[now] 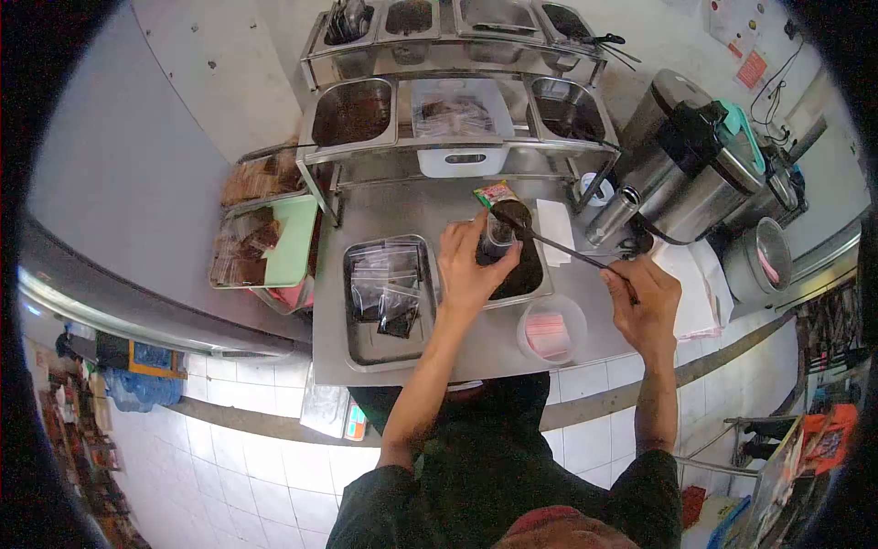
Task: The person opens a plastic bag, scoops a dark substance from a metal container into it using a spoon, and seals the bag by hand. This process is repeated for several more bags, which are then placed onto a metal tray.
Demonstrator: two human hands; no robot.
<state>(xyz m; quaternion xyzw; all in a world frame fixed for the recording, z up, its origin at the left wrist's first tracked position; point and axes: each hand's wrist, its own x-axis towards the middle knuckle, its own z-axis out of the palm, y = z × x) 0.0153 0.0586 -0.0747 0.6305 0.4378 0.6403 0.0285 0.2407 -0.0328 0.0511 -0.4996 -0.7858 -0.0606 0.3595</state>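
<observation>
My left hand [468, 261] is closed around a small clear cup [497, 240], held over a metal tray [521, 301] of dark, loose stuff. In my right hand [646, 297] is the long thin handle of a dark spoon [574, 251]. Its round head overlaps the cup's mouth, heaped with the same dark stuff. Left of my left forearm, a metal tray [351, 316] holds small clear zip bags [386, 279] with dark contents. A round clear tub [551, 331] with pink-and-white packets stands below the dark tray. Behind the cup lies a colourful packet [495, 193].
A steel rack [412, 142] with metal pans and a white plastic basket [465, 163] spans the back. Large steel urns [700, 188] and a steel cylinder [614, 216] stand right. A pale green tray [292, 240] with bagged goods is left. White paper [553, 231] lies beside the dark tray.
</observation>
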